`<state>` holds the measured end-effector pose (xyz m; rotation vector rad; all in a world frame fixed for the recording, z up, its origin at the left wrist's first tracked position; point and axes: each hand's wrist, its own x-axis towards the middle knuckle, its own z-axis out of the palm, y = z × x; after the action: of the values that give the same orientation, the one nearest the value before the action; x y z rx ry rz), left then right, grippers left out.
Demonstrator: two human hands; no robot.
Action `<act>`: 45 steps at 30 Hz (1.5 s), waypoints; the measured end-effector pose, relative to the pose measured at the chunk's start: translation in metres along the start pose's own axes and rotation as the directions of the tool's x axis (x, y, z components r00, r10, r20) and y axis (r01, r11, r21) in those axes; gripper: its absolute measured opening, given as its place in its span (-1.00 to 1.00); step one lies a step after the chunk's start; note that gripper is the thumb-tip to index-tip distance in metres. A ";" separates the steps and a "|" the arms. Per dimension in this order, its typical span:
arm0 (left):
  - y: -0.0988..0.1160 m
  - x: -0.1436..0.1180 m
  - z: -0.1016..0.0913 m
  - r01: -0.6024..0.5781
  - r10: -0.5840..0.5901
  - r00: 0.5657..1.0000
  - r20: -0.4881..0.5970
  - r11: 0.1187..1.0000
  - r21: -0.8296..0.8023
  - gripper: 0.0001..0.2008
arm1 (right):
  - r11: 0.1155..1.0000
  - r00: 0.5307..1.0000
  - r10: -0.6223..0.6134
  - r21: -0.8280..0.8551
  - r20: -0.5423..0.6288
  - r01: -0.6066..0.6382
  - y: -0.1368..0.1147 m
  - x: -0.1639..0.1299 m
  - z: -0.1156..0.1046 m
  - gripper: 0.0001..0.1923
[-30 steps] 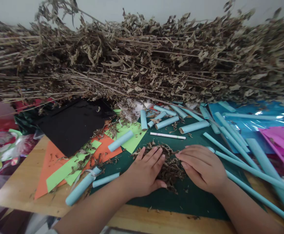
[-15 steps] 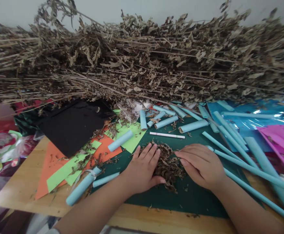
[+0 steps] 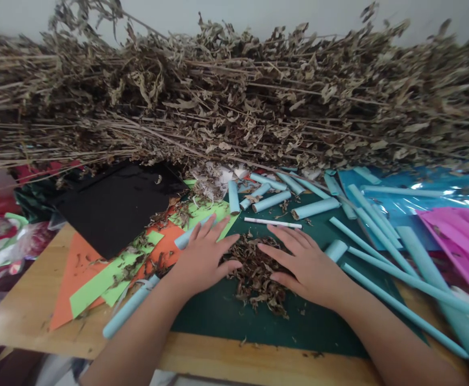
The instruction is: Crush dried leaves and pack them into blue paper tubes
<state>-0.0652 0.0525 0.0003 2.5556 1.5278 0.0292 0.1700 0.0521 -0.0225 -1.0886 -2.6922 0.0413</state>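
A small pile of dried leaves [image 3: 258,276] lies on the dark green mat [image 3: 318,332]. My left hand [image 3: 202,257] is at the pile's left side, fingers spread, its thumb and forefinger at the leaves' edge. On the other side my right hand [image 3: 306,265] has its fingers apart, with the fingertips over the right part of the pile. Neither hand grips anything. Just beyond the pile lies a thin white stick [image 3: 273,222]. A blue paper tube [image 3: 185,238] is partly hidden behind my left hand, and another blue tube [image 3: 336,250] lies beside my right hand.
Bundles of dried leafy stalks [image 3: 234,102] stretch across the back. Several long blue tubes [image 3: 403,271] lie at right, near pink sheets [image 3: 459,241] and blue film [image 3: 415,198]. Black sheet [image 3: 117,209], orange paper [image 3: 67,287] and green paper strips [image 3: 91,287] cover the left side of the wooden table [image 3: 29,316].
My left hand has moved left and away from me, off the leaves, spreading its fingers. My right hand has shifted left and opened its fingers over the pile.
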 end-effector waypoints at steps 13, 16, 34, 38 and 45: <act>0.012 -0.001 0.002 -0.211 0.214 0.975 0.052 0.975 -0.069 -0.61 | 0.998 0.992 0.011 -0.057 0.127 -0.004 -0.011 -0.003 -0.001 -0.53; 0.007 0.000 0.004 -0.144 0.145 0.989 0.019 0.988 -0.064 -0.58 | 0.997 0.990 0.008 -0.079 0.140 0.003 -0.013 -0.004 0.001 -0.45; 0.003 0.001 0.004 -0.029 0.040 0.992 0.116 0.995 -0.098 -0.77 | 0.996 0.963 0.072 0.035 0.259 -0.084 -0.016 0.003 -0.007 -0.84; 0.006 0.002 0.005 -0.042 0.055 0.994 0.096 0.990 -0.138 -0.77 | 0.995 0.966 0.067 0.049 0.249 -0.082 -0.016 0.003 -0.002 -0.86; 0.011 0.003 0.011 -0.108 0.117 0.992 0.052 0.983 -0.149 -0.76 | 0.994 0.970 0.047 0.085 0.238 -0.069 -0.018 0.005 0.003 -0.89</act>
<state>-0.0532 0.0490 -0.0096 2.4992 1.3079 0.0736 0.1537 0.0431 -0.0225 -1.2027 -2.8298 0.3219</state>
